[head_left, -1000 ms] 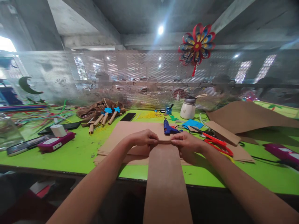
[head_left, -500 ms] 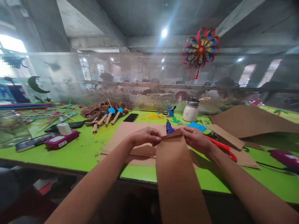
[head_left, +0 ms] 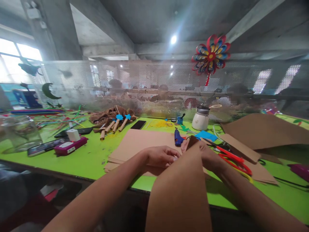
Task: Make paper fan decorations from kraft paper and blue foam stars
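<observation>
A long strip of brown kraft paper (head_left: 180, 193) hangs from my hands over the table's front edge, its top end folded and turned to the left. My right hand (head_left: 207, 156) grips that top end, with some fingers hidden behind the paper. At the strip's left edge is my left hand (head_left: 164, 156), its fingers curled and the tips against the paper. Under the hands lies a stack of brown paper sheets (head_left: 140, 141). Just beyond them stands a blue hot glue gun (head_left: 178, 138).
Red-handled scissors (head_left: 233, 156), blue paper (head_left: 207, 135) and a cream jar (head_left: 201, 120) are to the right. Leftward lie paper-handled bundles with blue stars (head_left: 119, 117), phones (head_left: 45, 146), a purple power strip (head_left: 71, 145) and a glass jar (head_left: 23, 133). A perforated screen (head_left: 149, 72) stands behind.
The strip's top end has turned from lying across between both hands to pointing away, bunched at my right hand. My left hand has slid down its left edge. The view has shifted slightly left.
</observation>
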`<action>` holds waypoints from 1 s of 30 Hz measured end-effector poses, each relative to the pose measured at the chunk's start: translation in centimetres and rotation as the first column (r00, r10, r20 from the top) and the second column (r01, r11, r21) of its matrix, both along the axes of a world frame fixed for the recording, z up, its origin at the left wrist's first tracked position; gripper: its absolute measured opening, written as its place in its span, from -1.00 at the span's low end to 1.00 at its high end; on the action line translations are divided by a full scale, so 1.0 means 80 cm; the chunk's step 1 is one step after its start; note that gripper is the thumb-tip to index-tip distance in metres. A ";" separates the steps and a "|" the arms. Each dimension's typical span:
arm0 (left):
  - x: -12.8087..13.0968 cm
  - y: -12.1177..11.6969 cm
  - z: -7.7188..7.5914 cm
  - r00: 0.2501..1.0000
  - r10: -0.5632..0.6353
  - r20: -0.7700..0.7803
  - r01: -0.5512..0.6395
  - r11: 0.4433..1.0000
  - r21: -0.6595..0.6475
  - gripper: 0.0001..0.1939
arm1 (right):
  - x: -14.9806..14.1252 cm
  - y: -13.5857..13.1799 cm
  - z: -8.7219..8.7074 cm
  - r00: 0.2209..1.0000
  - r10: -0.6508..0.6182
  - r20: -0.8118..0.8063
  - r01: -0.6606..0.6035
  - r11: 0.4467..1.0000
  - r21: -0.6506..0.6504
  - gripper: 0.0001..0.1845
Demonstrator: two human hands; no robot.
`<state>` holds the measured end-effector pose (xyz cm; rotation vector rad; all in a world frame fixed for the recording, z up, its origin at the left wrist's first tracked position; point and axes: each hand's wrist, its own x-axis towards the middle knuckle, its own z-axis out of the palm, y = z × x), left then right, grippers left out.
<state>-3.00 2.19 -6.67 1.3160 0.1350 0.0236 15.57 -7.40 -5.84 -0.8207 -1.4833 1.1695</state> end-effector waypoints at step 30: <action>0.006 0.047 -0.014 0.956 0.294 0.000 -0.115 0.375 0.920 -0.79 | 0.006 0.038 -0.041 0.591 -0.382 0.711 0.223 0.924 0.311 -0.84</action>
